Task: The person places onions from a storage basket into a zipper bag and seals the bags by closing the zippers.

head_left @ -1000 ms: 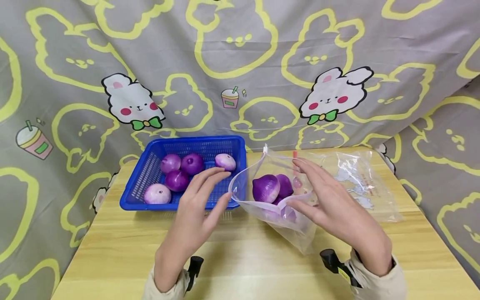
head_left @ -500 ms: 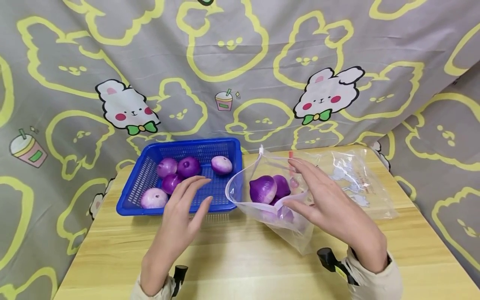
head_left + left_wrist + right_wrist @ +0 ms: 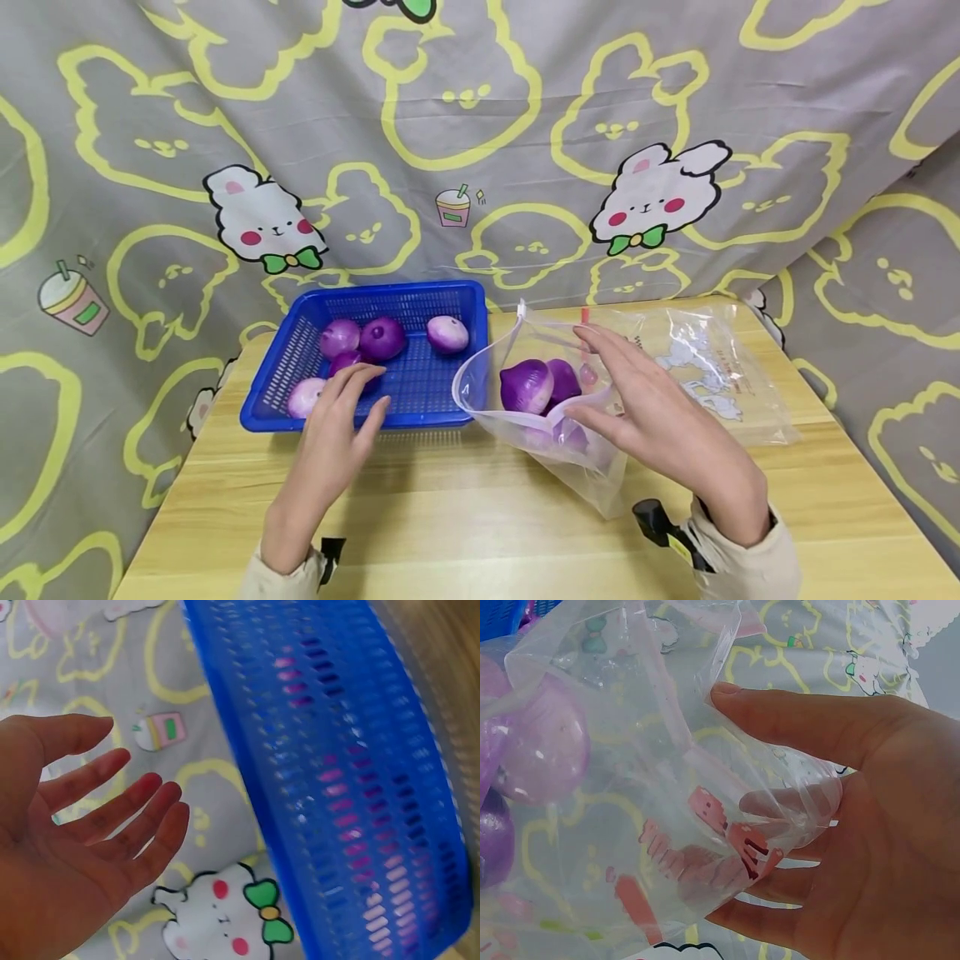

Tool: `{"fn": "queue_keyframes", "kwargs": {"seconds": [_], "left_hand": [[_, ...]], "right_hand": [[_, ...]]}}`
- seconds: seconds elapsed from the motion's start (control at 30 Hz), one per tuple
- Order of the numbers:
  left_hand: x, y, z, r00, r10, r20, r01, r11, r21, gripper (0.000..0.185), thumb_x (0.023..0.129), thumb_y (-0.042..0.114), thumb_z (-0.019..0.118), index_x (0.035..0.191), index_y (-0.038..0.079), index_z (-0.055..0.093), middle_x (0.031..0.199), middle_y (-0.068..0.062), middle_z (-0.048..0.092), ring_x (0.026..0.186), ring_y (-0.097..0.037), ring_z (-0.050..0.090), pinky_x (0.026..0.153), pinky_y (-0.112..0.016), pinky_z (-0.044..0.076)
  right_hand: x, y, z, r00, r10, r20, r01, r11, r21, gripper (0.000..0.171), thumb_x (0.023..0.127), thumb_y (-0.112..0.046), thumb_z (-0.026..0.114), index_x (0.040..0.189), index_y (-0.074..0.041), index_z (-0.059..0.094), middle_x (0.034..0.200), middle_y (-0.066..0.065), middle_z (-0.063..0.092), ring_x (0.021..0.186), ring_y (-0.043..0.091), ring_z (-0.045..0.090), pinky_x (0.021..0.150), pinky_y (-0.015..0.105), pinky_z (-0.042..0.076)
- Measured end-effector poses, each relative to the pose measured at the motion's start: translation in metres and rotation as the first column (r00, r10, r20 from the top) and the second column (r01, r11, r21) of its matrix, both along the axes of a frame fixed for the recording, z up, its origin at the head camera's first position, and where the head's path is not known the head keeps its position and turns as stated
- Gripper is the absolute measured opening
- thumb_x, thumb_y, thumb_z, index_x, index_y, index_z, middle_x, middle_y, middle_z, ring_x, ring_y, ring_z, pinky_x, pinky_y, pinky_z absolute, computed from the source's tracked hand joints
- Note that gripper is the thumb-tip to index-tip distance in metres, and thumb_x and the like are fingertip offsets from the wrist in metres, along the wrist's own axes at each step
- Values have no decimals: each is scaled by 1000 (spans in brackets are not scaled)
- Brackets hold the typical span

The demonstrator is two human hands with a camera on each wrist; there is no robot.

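Note:
A blue plastic basket holds several purple onions, including paler purple-and-white ones. My left hand hovers over its front left part, fingers spread and loosely bent, holding nothing; in the left wrist view the palm lies beside the basket wall. To the right, a clear zip bag stands with its mouth wide, several purple onions inside. My right hand holds the bag's right side, thumb at the near rim and fingers round the far side; they show through the plastic in the right wrist view.
Another clear printed bag lies flat on the wooden table, behind and right of the upright bag. A grey curtain with cartoon prints hangs right behind the table. The basket's right wall stands close beside the bag's mouth.
My left hand has drawn away from the bag's left rim and moved left over the basket, covering part of the onions there. The right hand stays on the bag. The view has shifted slightly.

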State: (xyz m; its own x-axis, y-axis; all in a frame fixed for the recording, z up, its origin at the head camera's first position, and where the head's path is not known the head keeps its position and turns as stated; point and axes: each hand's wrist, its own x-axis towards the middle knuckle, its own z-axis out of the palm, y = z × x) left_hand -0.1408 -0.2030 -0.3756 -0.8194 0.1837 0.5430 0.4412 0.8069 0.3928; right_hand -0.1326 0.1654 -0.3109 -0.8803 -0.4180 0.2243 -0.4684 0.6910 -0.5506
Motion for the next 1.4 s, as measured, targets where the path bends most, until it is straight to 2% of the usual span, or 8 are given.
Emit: {"fn": "queue_keyframes", "kwargs": {"seconds": [0.3,0.43,0.67,0.87,1.0,1.1,1.3,1.4], "left_hand": [[-12,-20,-11,999,12,33,-11,1000,-22,33,87,3,75,118,0,64,119,-17,62,112,-35,59,95,-52,47],[-18,-31,-14,999,13,50,-12,1000,-22,33,85,2,76,115,-2,64,115,-20,64,105,-36,61,86,-51,50],[-26,-49,-19,992,46,113,-41,998,-52,33,85,5,75,116,-3,65,117,-24,63,110,-44,57,93,-60,44],[-33,-65,-22,980,93,174,-77,992,-96,39,85,6,75,120,-7,61,120,-29,59,113,-47,54,93,-64,43],[-38,-75,-19,969,114,219,-87,988,-129,39,85,6,74,120,-7,62,121,-31,58,114,-49,52,95,-65,41],[-41,-81,-16,953,133,274,-93,984,-154,38,86,7,72,120,-6,62,123,-31,57,115,-50,50,95,-67,40],[-47,-91,-12,923,178,341,-99,967,-236,40,85,9,72,120,-8,61,120,-35,56,105,-51,55,81,-63,47],[-52,-96,-12,901,200,384,-95,956,-276,48,87,13,73,126,-9,56,122,-38,55,106,-53,55,82,-64,48]], "right_hand": [[-1,2,1,1000,3,-14,-3,1000,-3,77,94,-44,67,156,-16,30,156,12,36,143,32,35,110,59,34],[-1,3,1,1000,3,-14,-3,1000,-5,77,94,-45,66,156,-17,30,158,12,34,144,32,34,111,59,33],[0,3,-1,1000,6,-17,-6,1000,-13,76,94,-45,65,155,-17,31,159,9,31,144,30,33,111,57,34],[0,4,-2,1000,4,-2,-4,1000,-17,76,94,-45,65,156,-18,30,157,10,34,144,30,34,111,58,33],[1,4,-2,1000,1,11,-1,1000,-22,76,94,-45,65,156,-19,30,155,9,37,142,30,35,110,59,35],[1,5,-2,1000,-1,13,2,1000,-22,76,94,-46,65,156,-19,29,155,9,37,143,30,34,110,59,35],[1,5,-2,1000,1,4,-1,1000,-13,77,94,-44,66,157,-18,28,160,9,30,145,30,31,111,57,34],[1,5,-1,1000,-7,0,7,1000,-14,77,94,-44,67,157,-19,28,159,8,32,144,28,33,110,56,36]]}}
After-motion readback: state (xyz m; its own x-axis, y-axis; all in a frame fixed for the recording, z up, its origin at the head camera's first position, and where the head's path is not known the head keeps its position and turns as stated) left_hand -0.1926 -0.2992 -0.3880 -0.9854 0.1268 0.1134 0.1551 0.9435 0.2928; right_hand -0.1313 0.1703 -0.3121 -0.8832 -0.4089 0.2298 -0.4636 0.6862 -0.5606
